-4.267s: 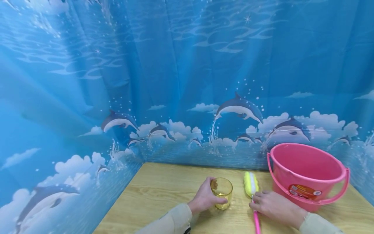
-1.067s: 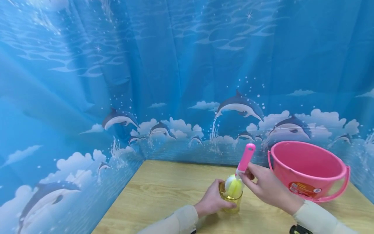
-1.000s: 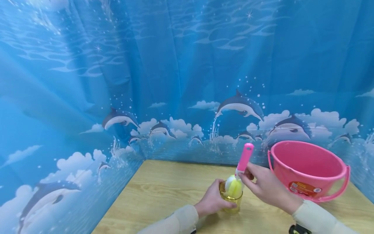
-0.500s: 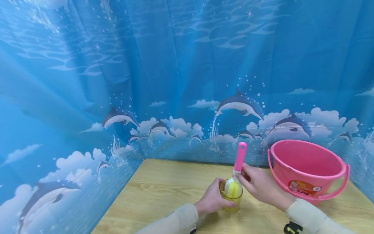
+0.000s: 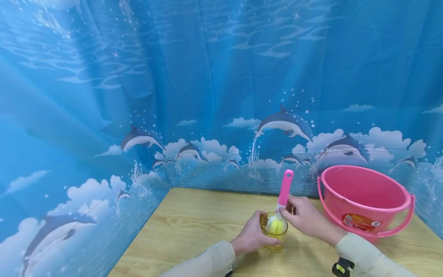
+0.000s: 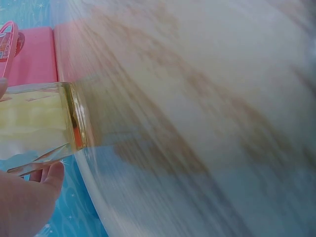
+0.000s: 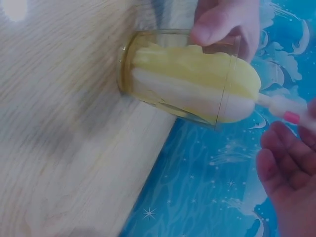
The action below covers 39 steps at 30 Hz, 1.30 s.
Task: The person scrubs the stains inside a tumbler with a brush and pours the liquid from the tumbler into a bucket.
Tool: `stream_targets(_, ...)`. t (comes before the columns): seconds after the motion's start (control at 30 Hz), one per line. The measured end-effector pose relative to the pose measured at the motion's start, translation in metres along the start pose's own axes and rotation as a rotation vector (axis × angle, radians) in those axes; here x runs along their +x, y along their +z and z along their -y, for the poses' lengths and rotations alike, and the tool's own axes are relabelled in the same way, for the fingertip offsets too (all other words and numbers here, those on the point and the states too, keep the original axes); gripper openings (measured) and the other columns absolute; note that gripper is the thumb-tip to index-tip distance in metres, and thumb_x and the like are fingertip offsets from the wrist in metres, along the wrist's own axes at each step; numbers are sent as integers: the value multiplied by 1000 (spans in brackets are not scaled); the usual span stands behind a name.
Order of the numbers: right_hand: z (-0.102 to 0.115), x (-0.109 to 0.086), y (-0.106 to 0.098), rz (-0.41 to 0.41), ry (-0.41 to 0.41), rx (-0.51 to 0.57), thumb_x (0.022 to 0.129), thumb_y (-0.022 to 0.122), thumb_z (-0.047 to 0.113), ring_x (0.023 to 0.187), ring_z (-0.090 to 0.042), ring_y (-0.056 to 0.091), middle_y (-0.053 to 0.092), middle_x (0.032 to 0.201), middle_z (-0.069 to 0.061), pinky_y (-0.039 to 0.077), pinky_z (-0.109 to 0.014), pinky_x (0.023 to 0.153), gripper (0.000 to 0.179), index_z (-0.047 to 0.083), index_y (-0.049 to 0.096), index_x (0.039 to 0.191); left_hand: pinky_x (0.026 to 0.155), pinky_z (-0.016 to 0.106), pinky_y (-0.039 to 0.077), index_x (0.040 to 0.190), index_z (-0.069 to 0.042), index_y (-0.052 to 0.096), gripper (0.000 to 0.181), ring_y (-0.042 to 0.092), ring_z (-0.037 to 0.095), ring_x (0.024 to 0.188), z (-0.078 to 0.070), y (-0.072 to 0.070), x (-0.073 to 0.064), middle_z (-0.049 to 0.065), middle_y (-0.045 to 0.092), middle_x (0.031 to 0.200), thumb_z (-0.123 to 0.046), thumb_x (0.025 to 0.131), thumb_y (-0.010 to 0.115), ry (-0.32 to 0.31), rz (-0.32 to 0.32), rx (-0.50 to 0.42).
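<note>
My left hand [image 5: 252,234] grips an amber glass cup [image 5: 276,243] from its left side, close over the wooden table. Inside the cup sits the yellow-and-white sponge head [image 7: 192,89] of a cup brush, reaching nearly to the bottom in the right wrist view. Its pink handle [image 5: 285,188] stands up out of the rim, leaning slightly right. With thumb and fingers, my right hand [image 5: 308,217] pinches the brush at the white neck below the handle. At the edge of the left wrist view, part of the left hand [image 6: 29,202] shows beside the glass wall.
A pink bucket [image 5: 367,219] with its handle lowered stands to the right of my right hand. The wood-grain table [image 5: 187,223] ends at a blue dolphin-print curtain [image 5: 207,96] behind and on the left.
Earlier the brush lay on the table beside the cup; my right hand has lifted it, turned it over and put its head in the cup. Lately the handle tilts more upright and the head sits slightly deeper.
</note>
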State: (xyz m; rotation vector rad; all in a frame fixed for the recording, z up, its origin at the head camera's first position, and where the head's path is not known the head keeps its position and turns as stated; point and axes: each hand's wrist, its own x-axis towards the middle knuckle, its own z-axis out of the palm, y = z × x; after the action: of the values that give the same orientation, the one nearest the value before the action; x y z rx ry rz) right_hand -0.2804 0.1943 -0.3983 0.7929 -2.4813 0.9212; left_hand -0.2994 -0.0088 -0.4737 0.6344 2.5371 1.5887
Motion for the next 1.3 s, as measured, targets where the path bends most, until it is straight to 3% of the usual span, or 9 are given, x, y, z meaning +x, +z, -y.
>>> stream_targets(0.27, 1, 4, 1, 19, 52, 46, 95, 66, 15, 58, -1, 49, 58, 70, 14, 45, -23, 49, 14, 12, 68, 108, 90, 23, 50, 134, -5, 48, 88, 61, 10, 99, 1, 0, 1, -6, 61, 111, -20, 61, 96, 4, 1, -17)
stream_targets(0.43, 2, 6, -2, 64, 89, 74, 96, 65, 18, 58, -3, 49, 58, 69, 9, 45, -23, 51, 10, 11, 69, 101, 90, 23, 49, 135, -6, 47, 89, 61, 8, 99, 0, 1, 2, -7, 59, 112, -22, 62, 95, -22, 10, -24)
stream_targets(0.6, 1, 7, -5, 146, 112, 104, 101, 60, 29, 55, -3, 45, 55, 65, 7, 42, -23, 49, 18, 13, 68, 100, 91, 24, 50, 135, -7, 46, 88, 60, 7, 100, -1, 0, 3, -7, 59, 114, -23, 63, 95, -33, 13, -15)
stream_targets(0.77, 1, 6, -7, 172, 102, 100, 104, 55, 32, 54, -2, 41, 51, 64, 9, 41, -22, 47, 22, 14, 68, 101, 93, 26, 50, 133, -8, 48, 87, 59, 6, 101, 0, 0, 2, -6, 59, 114, -24, 63, 96, -19, 3, 6)
stream_targets(0.9, 2, 6, -8, 195, 144, 135, 105, 53, 32, 52, -2, 40, 53, 65, 6, 40, -22, 47, 25, 14, 69, 100, 97, 30, 49, 134, -9, 48, 88, 59, 7, 103, 1, 1, 0, -6, 60, 116, -27, 62, 96, -23, -3, 32)
stream_targets(1.1, 2, 6, -7, 186, 208, 181, 106, 52, 31, 49, -2, 36, 57, 65, 0, 35, -21, 44, 30, 9, 69, 98, 94, 26, 50, 135, -5, 47, 90, 59, 7, 101, 1, 1, 0, -4, 60, 115, -25, 62, 96, 5, -3, 27)
stream_targets(1.3, 2, 6, -2, 133, 212, 214, 105, 53, 31, 51, -3, 38, 57, 65, -3, 37, -22, 45, 27, 12, 68, 93, 97, 28, 50, 134, -7, 48, 89, 60, 7, 103, 2, 1, 0, -1, 61, 120, -26, 61, 96, 15, -14, 55)
